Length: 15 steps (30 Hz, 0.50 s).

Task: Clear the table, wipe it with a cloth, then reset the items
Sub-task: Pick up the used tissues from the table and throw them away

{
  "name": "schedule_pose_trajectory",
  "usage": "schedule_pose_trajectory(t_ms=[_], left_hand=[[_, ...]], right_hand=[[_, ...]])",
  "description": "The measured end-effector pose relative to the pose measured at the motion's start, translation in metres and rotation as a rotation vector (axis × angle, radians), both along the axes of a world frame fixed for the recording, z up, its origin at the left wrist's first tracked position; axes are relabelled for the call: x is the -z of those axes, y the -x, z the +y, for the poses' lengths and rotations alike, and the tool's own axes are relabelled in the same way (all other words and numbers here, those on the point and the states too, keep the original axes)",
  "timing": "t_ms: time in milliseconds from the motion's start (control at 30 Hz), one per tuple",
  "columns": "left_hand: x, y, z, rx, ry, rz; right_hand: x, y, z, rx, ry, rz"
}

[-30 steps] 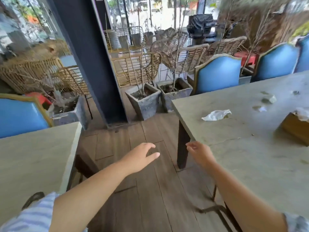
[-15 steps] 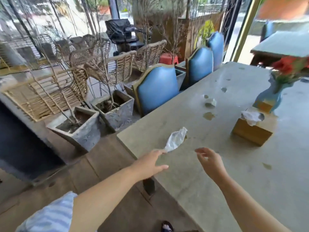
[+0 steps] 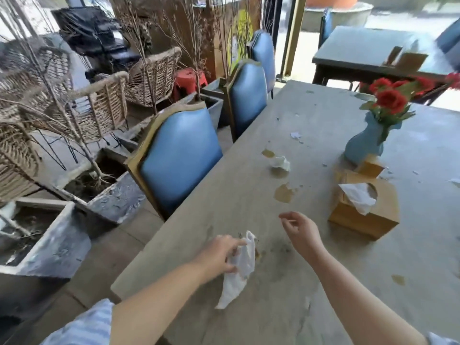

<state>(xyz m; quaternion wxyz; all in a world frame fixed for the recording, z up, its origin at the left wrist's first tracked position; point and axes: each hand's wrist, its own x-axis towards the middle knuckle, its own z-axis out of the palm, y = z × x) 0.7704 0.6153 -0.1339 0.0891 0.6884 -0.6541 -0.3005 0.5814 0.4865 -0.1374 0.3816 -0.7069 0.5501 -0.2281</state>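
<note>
A crumpled white napkin (image 3: 240, 272) is pinched between thumb and fingers of the left hand (image 3: 219, 255), whose arm is stretched over the near corner of the table (image 3: 298, 307); the napkin's lower end lies on the tabletop. The right hand (image 3: 300, 231) is held above the table, fingers loosely curled, gripping nothing, near the wooden tissue box (image 3: 366, 215).

No text, brand, number or label can be read; the yellow sign (image 3: 239, 28) behind the blue chairs (image 3: 247, 95) is too blurred to make out.
</note>
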Motion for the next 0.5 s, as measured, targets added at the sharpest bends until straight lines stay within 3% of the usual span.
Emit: schedule_pose_trajectory(t_ms=[267, 367, 500], left_hand=[[0.021, -0.035, -0.019, 0.154, 0.064, 0.125], [0.013, -0.052, -0.032, 0.082, 0.057, 0.240], [-0.006, -0.077, -0.052, -0.088, 0.033, 0.366]], right_hand=[[-0.015, -0.064, -0.089, 0.180, 0.079, 0.027], [-0.019, -0.087, -0.133, 0.199, 0.146, 0.108], [-0.011, -0.105, -0.174, 0.093, 0.062, 0.344]])
